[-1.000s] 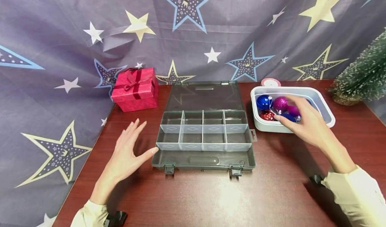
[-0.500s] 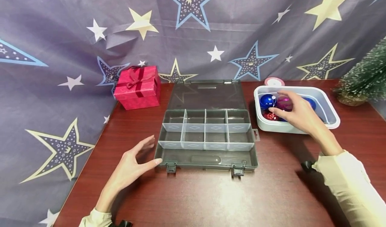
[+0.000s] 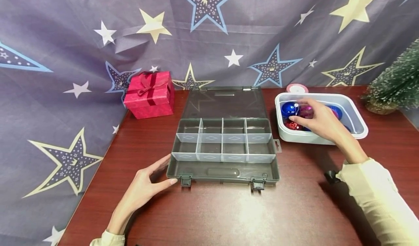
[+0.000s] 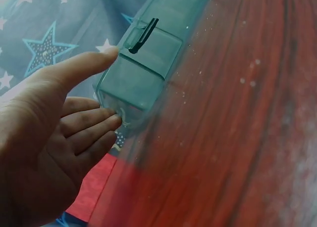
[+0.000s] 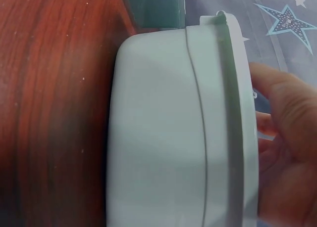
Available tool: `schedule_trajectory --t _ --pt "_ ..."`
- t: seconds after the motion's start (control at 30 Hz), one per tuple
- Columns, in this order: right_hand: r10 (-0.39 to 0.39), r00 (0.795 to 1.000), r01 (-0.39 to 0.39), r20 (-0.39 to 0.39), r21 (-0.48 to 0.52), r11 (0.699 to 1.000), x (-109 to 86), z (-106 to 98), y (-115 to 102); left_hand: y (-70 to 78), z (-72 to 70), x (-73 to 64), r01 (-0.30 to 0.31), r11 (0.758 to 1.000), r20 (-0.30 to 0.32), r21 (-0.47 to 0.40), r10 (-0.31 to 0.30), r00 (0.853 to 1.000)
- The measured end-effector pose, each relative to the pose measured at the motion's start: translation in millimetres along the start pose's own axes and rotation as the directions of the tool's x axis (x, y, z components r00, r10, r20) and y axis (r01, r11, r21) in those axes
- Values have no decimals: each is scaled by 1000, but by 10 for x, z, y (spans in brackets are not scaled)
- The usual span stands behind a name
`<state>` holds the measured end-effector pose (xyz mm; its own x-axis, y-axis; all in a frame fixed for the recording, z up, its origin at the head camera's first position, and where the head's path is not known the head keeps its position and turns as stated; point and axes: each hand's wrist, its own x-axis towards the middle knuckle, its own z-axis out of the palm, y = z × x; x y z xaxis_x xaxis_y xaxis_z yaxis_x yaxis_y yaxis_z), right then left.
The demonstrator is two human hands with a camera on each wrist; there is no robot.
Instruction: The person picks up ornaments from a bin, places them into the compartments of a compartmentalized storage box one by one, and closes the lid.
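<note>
On the table sits a dark translucent organizer box [image 3: 222,169] with its lid [image 3: 226,104] laid back and several divided compartments. My left hand [image 3: 140,188] is at its front left corner, thumb along the front edge and fingers extended along the left side; the left wrist view shows fingertips right at the corner. My right hand [image 3: 322,120] reaches into a white tub [image 3: 356,126], thumb and index finger spread beside a shiny blue Christmas bauble [image 3: 289,109] with a silver cap. A magenta bauble [image 3: 306,111] shows between the fingers, and a red one [image 3: 293,125] lies below the thumb. The hand hides other baubles.
A red gift box [image 3: 150,97] with a bow stands at the back left. Behind the tub is a pink-and-white ribbon roll [image 3: 297,88]. A small frosted Christmas tree [image 3: 392,82] stands at the far right, and a star-printed cloth [image 3: 196,53] hangs behind the table.
My left hand has come down and right to the organizer's front left corner. My right hand has shifted left inside the tub, toward the blue bauble. The head view has tilted slightly.
</note>
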<state>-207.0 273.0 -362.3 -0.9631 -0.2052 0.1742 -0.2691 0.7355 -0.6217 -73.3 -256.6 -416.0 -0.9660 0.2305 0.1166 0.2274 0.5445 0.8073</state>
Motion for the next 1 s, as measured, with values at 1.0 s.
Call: schedule_trajectory --t 1.0 --pt "35 998 -33 -53 51 998 -22 -56 -141 -50 8 3 -16 1000 -11 2 16 1000"
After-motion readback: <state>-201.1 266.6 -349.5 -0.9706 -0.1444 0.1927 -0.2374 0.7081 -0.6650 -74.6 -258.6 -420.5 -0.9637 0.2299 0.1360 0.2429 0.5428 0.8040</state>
